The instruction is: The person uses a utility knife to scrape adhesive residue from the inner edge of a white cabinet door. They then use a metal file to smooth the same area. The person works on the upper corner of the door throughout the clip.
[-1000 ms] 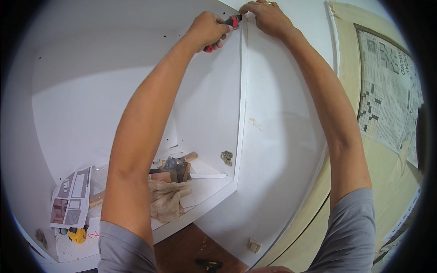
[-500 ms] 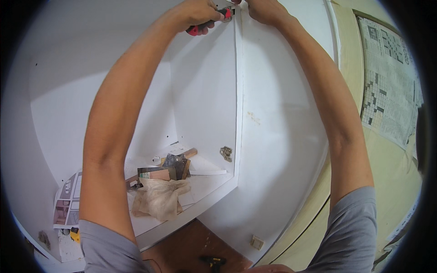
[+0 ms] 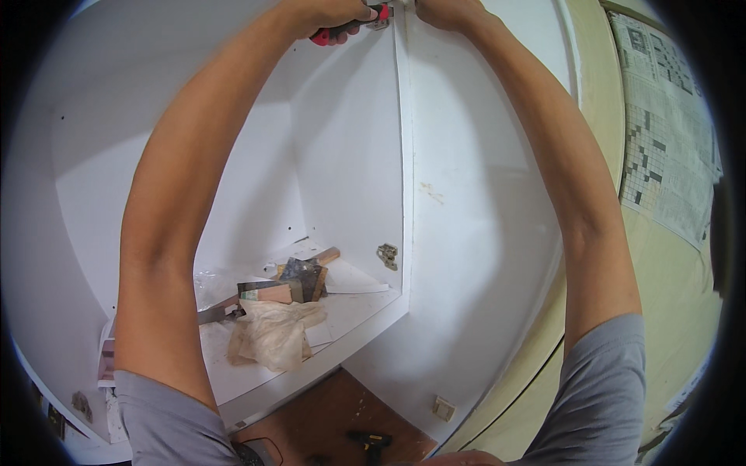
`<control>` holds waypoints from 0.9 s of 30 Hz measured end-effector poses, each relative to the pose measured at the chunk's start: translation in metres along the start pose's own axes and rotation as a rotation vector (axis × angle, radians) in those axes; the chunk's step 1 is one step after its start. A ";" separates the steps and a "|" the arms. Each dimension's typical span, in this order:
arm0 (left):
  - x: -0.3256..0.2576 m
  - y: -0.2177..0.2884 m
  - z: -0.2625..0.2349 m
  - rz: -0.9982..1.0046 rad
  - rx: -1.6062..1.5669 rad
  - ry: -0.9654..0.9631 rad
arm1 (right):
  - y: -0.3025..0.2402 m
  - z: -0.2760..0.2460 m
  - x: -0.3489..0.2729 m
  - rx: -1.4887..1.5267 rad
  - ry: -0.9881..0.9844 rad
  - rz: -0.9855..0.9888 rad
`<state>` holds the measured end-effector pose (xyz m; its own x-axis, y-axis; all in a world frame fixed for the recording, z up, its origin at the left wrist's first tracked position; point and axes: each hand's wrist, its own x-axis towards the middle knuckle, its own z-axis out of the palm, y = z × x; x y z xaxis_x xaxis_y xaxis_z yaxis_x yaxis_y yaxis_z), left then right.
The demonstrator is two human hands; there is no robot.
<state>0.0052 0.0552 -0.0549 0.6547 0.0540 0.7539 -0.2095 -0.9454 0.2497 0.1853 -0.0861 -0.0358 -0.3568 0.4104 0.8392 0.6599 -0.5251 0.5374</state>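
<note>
At the top of the picture my left hand (image 3: 330, 14) is closed round a red-and-black handled tool (image 3: 342, 33); its exact kind does not show. The tool's front end is at the upper metal hinge (image 3: 379, 26), on the inner side of a white cabinet's side panel (image 3: 350, 155). My right hand (image 3: 447, 12) is beside the panel's front edge, fingers curled and partly cut off by the frame. What they grip, if anything, is hidden. A lower hinge (image 3: 388, 256) sits on the same panel, well below both hands.
On the cabinet's bottom board lie a crumpled beige cloth (image 3: 276, 338), dark sheet pieces (image 3: 305, 277) and a wood block (image 3: 264, 291). A drill (image 3: 369, 443) is on the brown floor. A wall socket (image 3: 444, 409) and newspaper (image 3: 668, 132) are at the right.
Both hands have shifted slightly up in the picture, as the view moved a little. The left hand and tool are also a bit farther left. The left hand still grips the tool.
</note>
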 end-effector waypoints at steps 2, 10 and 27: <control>0.012 -0.009 0.017 -0.008 -0.172 0.019 | 0.003 -0.012 -0.009 -0.057 -0.059 0.038; -0.012 -0.021 -0.004 -0.033 0.116 -0.076 | -0.003 0.004 0.001 0.037 -0.024 0.040; -0.026 -0.058 0.032 0.021 0.002 0.204 | -0.008 0.007 0.007 0.061 -0.043 0.029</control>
<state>0.0238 0.0985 -0.1088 0.4897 0.0978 0.8664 -0.2202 -0.9476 0.2315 0.1825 -0.0742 -0.0351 -0.3091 0.4277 0.8495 0.7091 -0.4915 0.5055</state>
